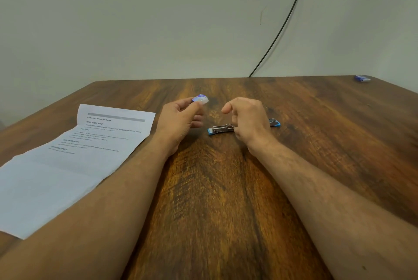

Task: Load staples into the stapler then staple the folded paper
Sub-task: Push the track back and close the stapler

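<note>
A small blue stapler (pixel 220 129) lies opened flat on the wooden table (pixel 226 189), its metal magazine showing. My right hand (pixel 247 120) hovers over its middle with fingers loosely curled and apart, hiding part of it; whether it touches the stapler I cannot tell. My left hand (pixel 181 119) is raised a little to the left and pinches a small purple and white staple box (pixel 200 99) between thumb and fingers. The printed paper (pixel 74 157), with fold creases, lies flat at the left.
A second small blue box (pixel 362 78) sits at the table's far right corner. A black cable (pixel 287 19) runs down the pale wall behind the table. The table's left edge runs close behind the paper.
</note>
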Demonstrator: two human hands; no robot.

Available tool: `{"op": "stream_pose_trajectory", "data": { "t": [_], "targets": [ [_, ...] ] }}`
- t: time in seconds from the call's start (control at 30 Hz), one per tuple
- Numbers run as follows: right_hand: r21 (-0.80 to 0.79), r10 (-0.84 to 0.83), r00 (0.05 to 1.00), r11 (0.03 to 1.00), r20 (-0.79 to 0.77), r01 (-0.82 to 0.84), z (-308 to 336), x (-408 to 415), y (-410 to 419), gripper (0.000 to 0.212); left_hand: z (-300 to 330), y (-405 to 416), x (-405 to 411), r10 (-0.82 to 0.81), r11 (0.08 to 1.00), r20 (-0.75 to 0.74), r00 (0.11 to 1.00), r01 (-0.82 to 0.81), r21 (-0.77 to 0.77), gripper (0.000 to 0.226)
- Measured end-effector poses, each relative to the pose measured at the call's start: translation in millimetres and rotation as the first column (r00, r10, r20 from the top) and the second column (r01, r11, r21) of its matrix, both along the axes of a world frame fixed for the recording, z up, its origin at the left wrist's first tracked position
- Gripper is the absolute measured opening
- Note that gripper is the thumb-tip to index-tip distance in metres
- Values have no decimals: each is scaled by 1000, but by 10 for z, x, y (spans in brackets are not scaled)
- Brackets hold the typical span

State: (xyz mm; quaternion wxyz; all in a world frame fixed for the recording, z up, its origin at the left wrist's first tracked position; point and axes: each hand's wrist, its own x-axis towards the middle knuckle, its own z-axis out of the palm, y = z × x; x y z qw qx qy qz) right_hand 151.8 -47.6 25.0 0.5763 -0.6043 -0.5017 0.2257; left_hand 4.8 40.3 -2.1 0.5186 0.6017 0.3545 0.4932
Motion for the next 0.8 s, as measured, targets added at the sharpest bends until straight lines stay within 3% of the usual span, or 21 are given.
{"op": "stream_pose_trajectory", "data": {
  "t": [0.17, 0.23, 0.4, 0.5, 0.63, 0.8],
  "targets": [
    [-57, 88, 939, 992, -334, -113, -20, -2, 8, 32, -19, -28, 70, 238, 968, -356, 904, -189, 167, 43],
    [-31, 146, 884, 984, -444, -178, -14, -25, 14, 31, -1, -57, 90, 260, 963, -406, 876, -202, 181, 47],
    [23, 186, 823, 978, -537, -206, -31, -59, 60, 35, 4, -23, 103, 300, 953, -459, 836, -243, 180, 71],
    [10, 165, 805, 981, -570, -194, -26, -71, 74, 40, 4, -18, 98, 348, 934, -453, 821, -260, 245, 66],
    [34, 184, 739, 976, -648, -213, 2, -74, 62, 43, 33, -119, 65, 417, 867, -279, 865, -287, 408, 32],
    [89, 246, 629, 959, -737, -270, 36, -105, 2, 43, 13, -216, 57, 379, 809, -187, 906, -226, 542, 18]
  ]
}}
